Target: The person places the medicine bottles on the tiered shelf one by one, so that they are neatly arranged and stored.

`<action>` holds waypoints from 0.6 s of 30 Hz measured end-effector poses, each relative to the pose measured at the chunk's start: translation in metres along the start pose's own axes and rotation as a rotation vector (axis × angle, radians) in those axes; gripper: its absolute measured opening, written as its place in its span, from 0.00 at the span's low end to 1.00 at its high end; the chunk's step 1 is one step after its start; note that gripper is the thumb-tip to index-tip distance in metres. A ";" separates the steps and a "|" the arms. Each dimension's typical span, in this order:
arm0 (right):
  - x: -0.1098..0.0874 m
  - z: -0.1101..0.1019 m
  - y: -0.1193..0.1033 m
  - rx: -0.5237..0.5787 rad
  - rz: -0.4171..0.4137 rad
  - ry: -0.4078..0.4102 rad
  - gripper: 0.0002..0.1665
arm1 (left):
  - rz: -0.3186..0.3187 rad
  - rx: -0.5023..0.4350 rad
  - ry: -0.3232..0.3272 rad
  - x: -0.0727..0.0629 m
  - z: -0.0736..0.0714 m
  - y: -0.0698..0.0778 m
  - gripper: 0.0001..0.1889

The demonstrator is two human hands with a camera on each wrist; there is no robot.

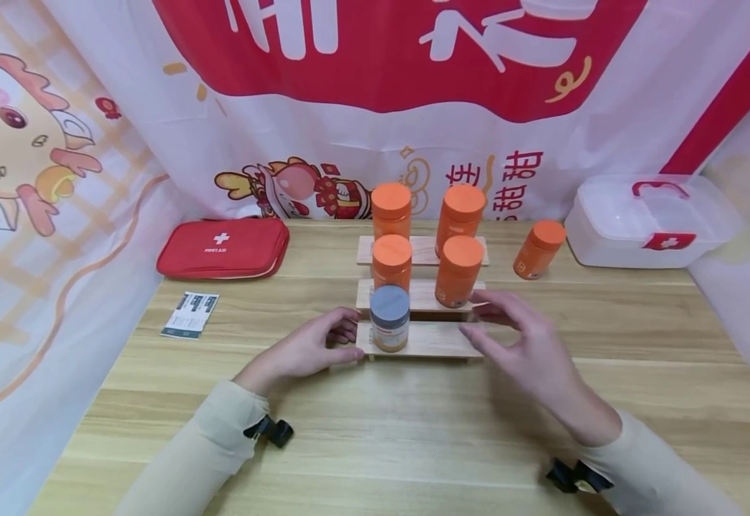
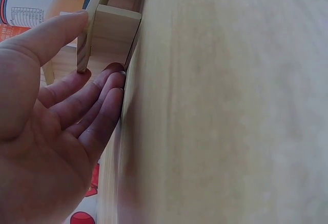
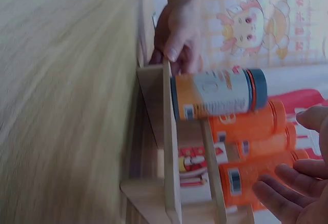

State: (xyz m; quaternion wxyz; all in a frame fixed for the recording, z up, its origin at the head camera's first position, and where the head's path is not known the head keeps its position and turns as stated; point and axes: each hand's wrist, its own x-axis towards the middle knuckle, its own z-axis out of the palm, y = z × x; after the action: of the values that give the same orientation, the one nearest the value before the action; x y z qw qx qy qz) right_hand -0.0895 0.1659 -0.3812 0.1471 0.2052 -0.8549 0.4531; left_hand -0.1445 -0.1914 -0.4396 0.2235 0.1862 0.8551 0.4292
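Note:
A three-step wooden rack (image 1: pixel 435 338) stands on the table, carrying several bottles. On its lowest step, toward the left, is a grey-lidded bottle (image 1: pixel 390 319) with a white and orange label. Orange bottles (image 1: pixel 458 272) stand in pairs on the two steps behind. My left hand (image 1: pixel 319 344) pinches the left end of the lowest step, thumb at the board's edge (image 2: pixel 86 39) and fingers beneath. Near the rack's right end is my right hand (image 1: pixel 536 351), thumb and fingers spread apart and holding nothing. In the right wrist view its fingers (image 3: pixel 287 193) are close to an orange bottle.
Another orange bottle (image 1: pixel 539 249) stands on the table right of the rack. Behind it at the right is a clear-lidded first-aid box (image 1: pixel 645 229). A red first-aid pouch (image 1: pixel 223 249) and a printed card (image 1: pixel 190 314) lie to the left. A printed cloth (image 1: pixel 349 129) hangs behind.

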 end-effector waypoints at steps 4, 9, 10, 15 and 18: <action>-0.003 -0.011 0.005 0.014 0.021 0.053 0.26 | 0.005 -0.003 0.002 0.000 0.000 0.000 0.34; -0.007 -0.023 0.012 0.013 0.091 0.084 0.24 | 0.006 0.004 0.004 0.000 0.001 -0.002 0.34; -0.007 -0.025 0.014 0.016 0.103 0.088 0.24 | 0.005 0.005 0.004 0.000 0.000 -0.002 0.34; -0.008 -0.034 0.026 -0.007 0.152 0.117 0.25 | -0.002 0.005 0.002 0.000 0.000 -0.002 0.34; -0.007 -0.037 0.034 -0.020 0.168 0.140 0.26 | -0.002 0.004 0.001 0.000 -0.001 -0.002 0.34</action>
State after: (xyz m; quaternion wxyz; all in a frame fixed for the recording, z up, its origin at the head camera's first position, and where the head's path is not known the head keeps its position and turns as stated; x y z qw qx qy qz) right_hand -0.0970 0.2159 -0.3883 0.1700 0.0990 -0.8612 0.4687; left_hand -0.1446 -0.1929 -0.4405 0.2231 0.1856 0.8561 0.4276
